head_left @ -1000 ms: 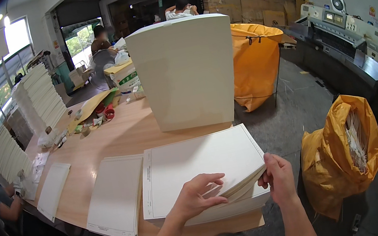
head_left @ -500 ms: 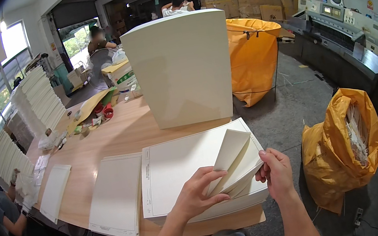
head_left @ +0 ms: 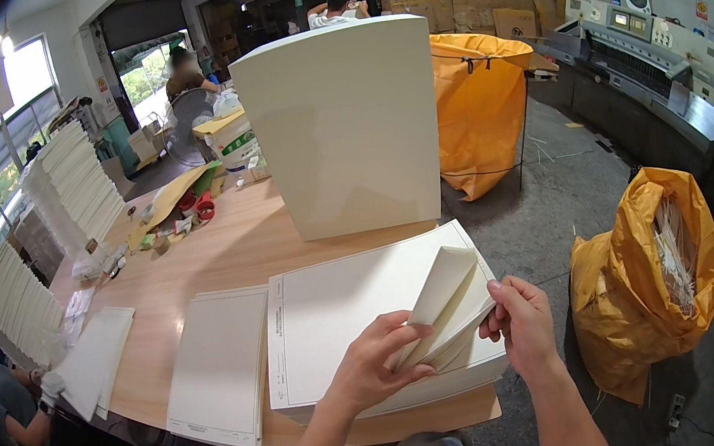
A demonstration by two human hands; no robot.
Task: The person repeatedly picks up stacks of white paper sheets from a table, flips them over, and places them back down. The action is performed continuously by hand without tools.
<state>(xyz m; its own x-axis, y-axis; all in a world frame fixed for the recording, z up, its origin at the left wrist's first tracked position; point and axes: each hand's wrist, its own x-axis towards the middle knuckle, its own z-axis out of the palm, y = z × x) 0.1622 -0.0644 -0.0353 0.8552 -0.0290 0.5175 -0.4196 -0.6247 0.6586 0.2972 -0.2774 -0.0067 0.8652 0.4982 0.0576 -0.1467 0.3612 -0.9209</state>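
A thick stack of white paper sheets (head_left: pixel 343 307) with thin printed borders lies at the table's near edge. Its near right corner is bent up, and the curled sheets (head_left: pixel 447 282) fan apart there. My left hand (head_left: pixel 374 363) is closed on the curled part, thumb below and fingers on top. At the sheets' right edge, my right hand (head_left: pixel 516 314) pinches the corners between thumb and fingers. Just left of this stack lies a thinner pile of similar sheets (head_left: pixel 215 367). Behind it stands a tall block of blank cream paper (head_left: pixel 350 129).
On the wooden table (head_left: pixel 221 266), tape and scraps lie at the back left. Tall paper stacks (head_left: pixel 74 192) rise beyond. A co-worker's hand (head_left: pixel 51 384) holds sheets at far left. Orange bags (head_left: pixel 621 310) stand on the right floor, near a long machine (head_left: pixel 632 50).
The fanned sheets between my hands have shifted slightly and spread less; my hands stay almost in place. At far left, the co-worker's hand has come down to the sheets, which now lie skewed.
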